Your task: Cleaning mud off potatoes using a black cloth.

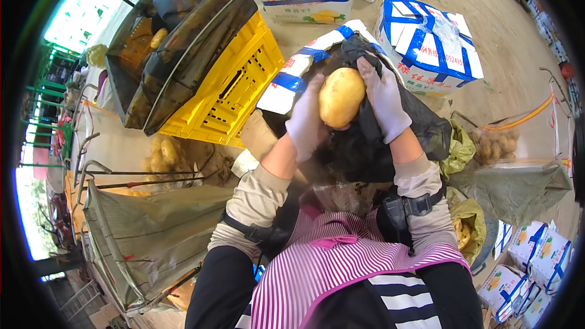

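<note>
A large yellow potato (342, 98) is between my two hands, above a cardboard box (292, 71) with blue tape and a black plastic liner (352, 146). My left hand (308, 119), in a pale work glove, presses against the potato's left side. On its right side is my right hand (383, 96), in a matching glove, beside the raised black plastic; its fingertips are at the plastic's bunched upper edge. Whether the right palm touches the potato cannot be told. The box's inside is mostly hidden by the liner and my hands.
At the upper left a yellow plastic crate (228, 87) with a dark liner leans. Taped potato boxes (429, 45) stand beyond. Potatoes (164, 153) lie at the left, and netted potatoes (493, 144) at the right. A metal-framed tarpaulin (155, 233) is near my left side.
</note>
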Motion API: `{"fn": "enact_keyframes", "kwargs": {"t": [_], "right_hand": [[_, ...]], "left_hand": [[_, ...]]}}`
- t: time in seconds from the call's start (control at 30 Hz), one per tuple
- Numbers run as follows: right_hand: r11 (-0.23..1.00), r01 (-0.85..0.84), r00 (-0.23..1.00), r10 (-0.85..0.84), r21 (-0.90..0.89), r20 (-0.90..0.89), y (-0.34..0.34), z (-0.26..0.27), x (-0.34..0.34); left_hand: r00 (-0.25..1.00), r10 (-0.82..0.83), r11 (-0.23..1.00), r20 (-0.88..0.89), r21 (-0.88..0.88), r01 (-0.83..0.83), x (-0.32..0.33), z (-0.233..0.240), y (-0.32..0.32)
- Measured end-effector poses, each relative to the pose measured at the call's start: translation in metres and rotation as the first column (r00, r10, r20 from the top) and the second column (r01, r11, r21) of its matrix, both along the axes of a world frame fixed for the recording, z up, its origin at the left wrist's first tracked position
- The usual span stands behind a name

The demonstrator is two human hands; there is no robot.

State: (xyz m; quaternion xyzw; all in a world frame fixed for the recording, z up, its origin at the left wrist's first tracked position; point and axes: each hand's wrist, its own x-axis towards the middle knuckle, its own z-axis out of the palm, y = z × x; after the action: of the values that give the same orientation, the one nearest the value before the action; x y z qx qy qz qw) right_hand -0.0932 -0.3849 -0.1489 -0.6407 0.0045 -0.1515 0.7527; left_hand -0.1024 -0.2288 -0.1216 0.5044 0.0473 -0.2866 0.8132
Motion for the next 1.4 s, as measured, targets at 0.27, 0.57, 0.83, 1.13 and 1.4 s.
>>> {"fn": "enact_keyframes", "kwargs": {"t": [0.27,0.57,0.83,1.13,1.4], "right_hand": [[0.866,0.173,0.957,-0.034,-0.469,0.290,0.032,-0.004,-0.013],[0.703,-0.112,0.783,0.497,-0.702,0.373,0.046,0.008,-0.068],[0.555,0.264,0.851,0.251,-0.789,0.461,0.025,0.023,-0.050],[0.946,0.196,0.981,-0.186,-0.257,0.060,-0.002,0.010,-0.007],[0.961,-0.274,0.962,0.274,0.025,0.004,-0.023,0.020,-0.023]], "left_hand": [[0.986,0.093,0.978,-0.136,-0.173,-0.116,-0.003,-0.028,-0.004],[0.975,0.205,0.900,0.082,-0.408,-0.155,0.030,-0.032,0.039],[0.996,-0.005,0.909,0.086,-0.416,0.041,-0.003,0.014,0.017],[0.854,-0.011,0.997,0.520,0.075,-0.032,-0.006,-0.017,0.000],[0.793,-0.129,0.991,0.595,0.107,0.082,0.000,-0.022,0.016]]}}
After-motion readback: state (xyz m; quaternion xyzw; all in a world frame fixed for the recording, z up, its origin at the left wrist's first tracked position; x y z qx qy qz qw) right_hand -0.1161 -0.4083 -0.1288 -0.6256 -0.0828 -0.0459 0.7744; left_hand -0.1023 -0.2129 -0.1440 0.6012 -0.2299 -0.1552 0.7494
